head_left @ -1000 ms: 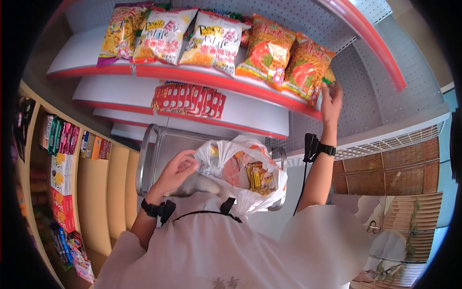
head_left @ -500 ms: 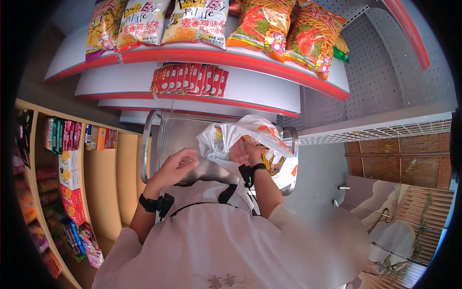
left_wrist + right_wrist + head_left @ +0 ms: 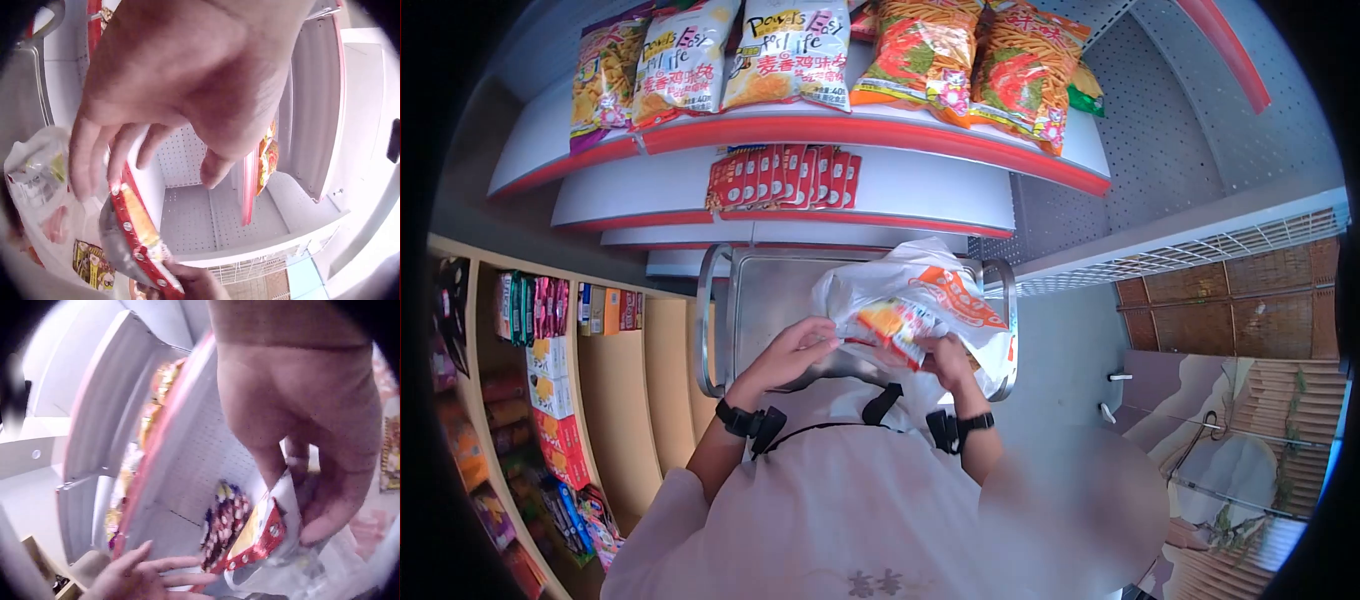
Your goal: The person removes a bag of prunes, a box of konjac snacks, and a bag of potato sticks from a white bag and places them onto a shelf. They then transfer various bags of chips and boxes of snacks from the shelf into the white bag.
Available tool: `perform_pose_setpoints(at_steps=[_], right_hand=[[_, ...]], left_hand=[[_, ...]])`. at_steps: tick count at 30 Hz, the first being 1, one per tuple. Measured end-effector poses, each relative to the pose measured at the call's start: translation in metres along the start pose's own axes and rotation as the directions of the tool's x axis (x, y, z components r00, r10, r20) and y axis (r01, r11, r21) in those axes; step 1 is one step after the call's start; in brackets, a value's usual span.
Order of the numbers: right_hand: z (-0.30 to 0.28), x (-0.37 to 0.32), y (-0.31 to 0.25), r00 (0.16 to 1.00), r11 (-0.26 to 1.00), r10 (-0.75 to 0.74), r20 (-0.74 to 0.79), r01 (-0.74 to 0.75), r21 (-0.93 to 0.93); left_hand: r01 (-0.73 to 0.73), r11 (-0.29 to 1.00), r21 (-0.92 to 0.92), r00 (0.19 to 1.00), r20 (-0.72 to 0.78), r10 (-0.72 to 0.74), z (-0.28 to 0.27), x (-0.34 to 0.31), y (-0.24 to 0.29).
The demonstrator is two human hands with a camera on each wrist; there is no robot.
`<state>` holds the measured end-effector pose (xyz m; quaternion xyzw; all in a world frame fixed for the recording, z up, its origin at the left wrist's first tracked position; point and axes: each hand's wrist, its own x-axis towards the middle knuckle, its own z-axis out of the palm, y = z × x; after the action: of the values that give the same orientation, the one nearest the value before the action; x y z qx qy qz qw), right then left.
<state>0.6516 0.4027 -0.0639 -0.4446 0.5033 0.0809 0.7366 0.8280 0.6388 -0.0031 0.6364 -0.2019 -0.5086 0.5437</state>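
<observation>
A red, white and yellow snack packet [image 3: 892, 328] is held over the mouth of a white plastic bag [image 3: 915, 262]. My right hand [image 3: 948, 360] pinches one end of it between thumb and fingers, as the right wrist view shows at the packet's corner [image 3: 262, 532]. On the other side is my left hand [image 3: 796, 356], its fingers [image 3: 87, 159] extended and the tips right at the packet's far end. Inside the bag, a brown and yellow packet [image 3: 94, 265] shows in the left wrist view.
The bag stands on a metal cart [image 3: 765, 290] with side handles. Ahead, a red-edged shelf [image 3: 800, 128] carries several chip bags [image 3: 790, 55]; red packets [image 3: 785, 178] line the shelf below. A wooden rack [image 3: 605, 390] is at left, a wire basket [image 3: 1200, 250] at right.
My right hand came down from the chip bags on the shelf, reached into the plastic bag, and now holds the snack packet above it. My left hand has shifted slightly toward the packet.
</observation>
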Motion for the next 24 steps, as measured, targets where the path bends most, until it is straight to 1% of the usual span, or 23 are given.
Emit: perform_pose_setpoints(at_steps=[1,2,3,4,6,7,8,9,10,11,12,13,14,16,17,18,19,20,21,22,23,24], right_hand=[[0.010,-0.037,-0.015,0.999,0.992,-0.021,0.043,0.026,-0.121],[0.017,-0.059,-0.024,0.995,0.969,-0.042,0.093,0.063,-0.239],[0.017,-0.065,-0.015,0.949,0.930,-0.209,0.236,0.268,-0.253],[0.019,-0.068,-0.008,0.852,0.852,-0.361,0.380,0.467,-0.237],[0.038,-0.088,-0.024,0.816,0.841,-0.289,0.500,0.466,-0.275],[0.049,-0.102,-0.035,0.825,0.799,-0.303,0.477,0.493,-0.345],[0.057,-0.108,-0.044,0.831,0.751,-0.322,0.453,0.515,-0.412],[0.060,-0.106,-0.046,0.773,0.676,-0.396,0.495,0.610,-0.413],[0.054,-0.090,-0.042,0.659,0.453,-0.452,0.602,0.750,-0.481],[0.061,-0.090,-0.041,0.691,0.613,-0.480,0.541,0.705,-0.356],[0.068,-0.089,-0.042,0.729,0.746,-0.486,0.481,0.633,-0.206],[0.072,-0.090,-0.046,0.735,0.787,-0.499,0.460,0.606,-0.116],[0.077,-0.086,-0.050,0.695,0.752,-0.534,0.482,0.651,-0.105],[0.088,-0.082,-0.056,0.671,0.754,-0.477,0.567,0.644,-0.128],[0.093,-0.084,-0.060,0.661,0.750,-0.478,0.578,0.650,-0.122],[0.099,-0.087,-0.066,0.673,0.761,-0.462,0.578,0.635,-0.132],[0.103,-0.089,-0.072,0.687,0.771,-0.448,0.572,0.621,-0.142],[0.104,-0.089,-0.080,0.683,0.767,-0.457,0.569,0.627,-0.136],[0.100,-0.090,-0.089,0.655,0.726,-0.578,0.487,0.685,-0.059],[0.091,-0.092,-0.100,0.618,0.669,-0.689,0.379,0.743,0.003],[0.074,-0.092,-0.113,0.574,0.593,-0.788,0.223,0.805,0.025],[0.052,-0.094,-0.130,0.506,0.508,-0.860,0.061,0.861,0.025]], left_hand=[[0.071,0.997,-0.028,0.997,-0.006,-0.071,0.004,0.007,0.004],[0.056,0.998,-0.020,0.998,-0.003,-0.056,0.009,0.014,0.004],[0.113,0.975,-0.192,0.993,0.047,-0.106,0.013,0.022,0.002],[0.171,0.920,-0.352,0.984,0.103,-0.143,0.015,0.027,0.004],[0.306,0.799,-0.517,0.950,0.221,-0.220,0.015,0.022,0.022],[0.280,0.807,-0.520,0.958,0.209,-0.197,0.012,0.019,0.028],[0.201,0.848,-0.491,0.975,0.182,-0.126,0.006,0.017,0.026],[0.089,0.883,-0.461,0.992,0.123,-0.036,-0.001,0.012,0.028],[-0.022,0.905,-0.425,0.996,0.066,0.055,-0.009,0.008,0.031],[-0.041,0.910,-0.413,0.996,0.051,0.068,-0.019,0.002,0.034],[-0.097,0.926,-0.366,0.987,0.087,0.138,-0.030,-0.006,0.037],[-0.154,0.935,-0.321,0.971,0.124,0.203,-0.039,-0.014,0.039],[-0.170,0.935,-0.311,0.972,0.104,0.211,-0.041,-0.020,0.045],[-0.334,0.937,-0.099,0.927,0.145,0.346,-0.038,-0.031,0.054],[-0.303,0.944,-0.128,0.927,0.188,0.323,-0.039,-0.033,0.050],[-0.311,0.943,-0.118,0.927,0.180,0.328,-0.039,-0.035,0.048],[-0.304,0.919,-0.253,0.932,0.119,0.341,-0.038,-0.036,0.047],[-0.294,0.874,-0.387,0.937,0.065,0.344,-0.036,-0.035,0.047],[-0.426,0.831,-0.358,0.885,0.025,0.465,-0.035,-0.031,0.047],[-0.420,0.830,-0.367,0.881,0.054,0.470,-0.037,-0.029,0.048],[-0.376,0.853,-0.363,0.909,0.034,0.415,-0.043,-0.030,0.048],[-0.327,0.874,-0.360,0.934,0.016,0.357,-0.046,-0.032,0.047]])
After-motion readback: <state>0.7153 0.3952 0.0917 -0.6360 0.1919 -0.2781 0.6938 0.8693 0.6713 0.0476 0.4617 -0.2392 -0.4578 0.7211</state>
